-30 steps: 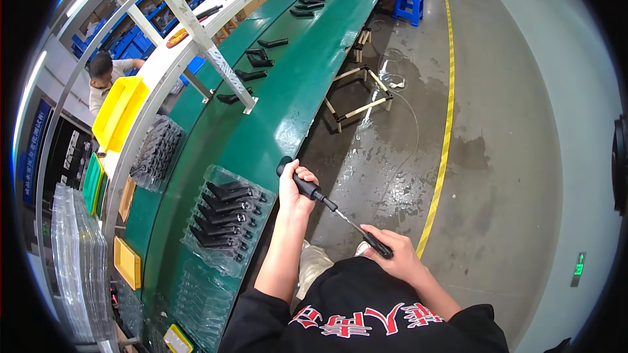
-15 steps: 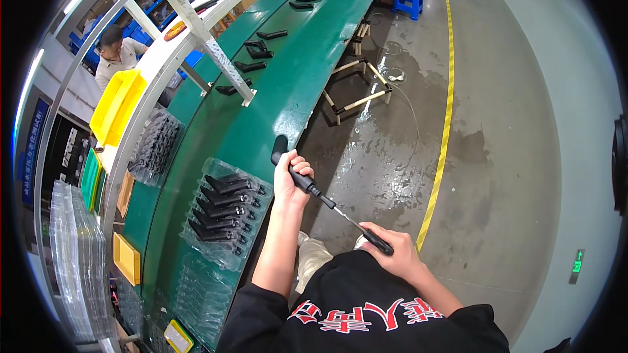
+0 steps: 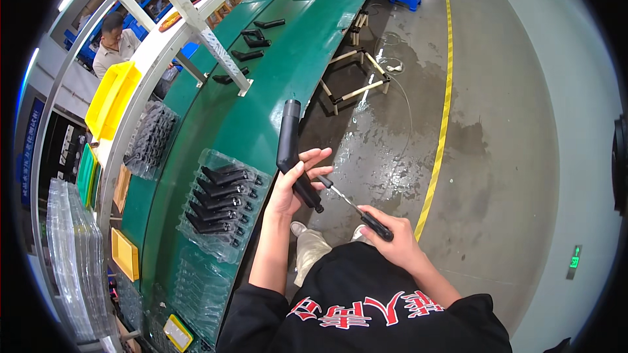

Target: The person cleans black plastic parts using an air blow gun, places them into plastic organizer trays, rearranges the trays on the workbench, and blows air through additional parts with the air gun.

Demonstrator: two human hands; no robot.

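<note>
Our left hand (image 3: 296, 186) has its grip wrapped around the lower part of a black handle piece (image 3: 290, 150), thumb and palm closed on it while the fingers (image 3: 317, 157) fan out loosely to the right. The piece stands nearly upright in the head view, its long axis running from the thick rounded end near the green counter (image 3: 261, 111) down to a narrower end just below our palm.

Our right hand (image 3: 392, 242) grips the black handle of a screwdriver (image 3: 356, 209), fingers shut fully round it. The metal shaft slants up and to the left, and its tip sits at or just beside the lower end of the handle piece; we cannot tell whether it is seated in a screw.

So the piece lies up and left from the right grip, and the left hand is the nearer. To our left, a clear tray (image 3: 226, 202) of similar black parts rests on the counter.
</note>
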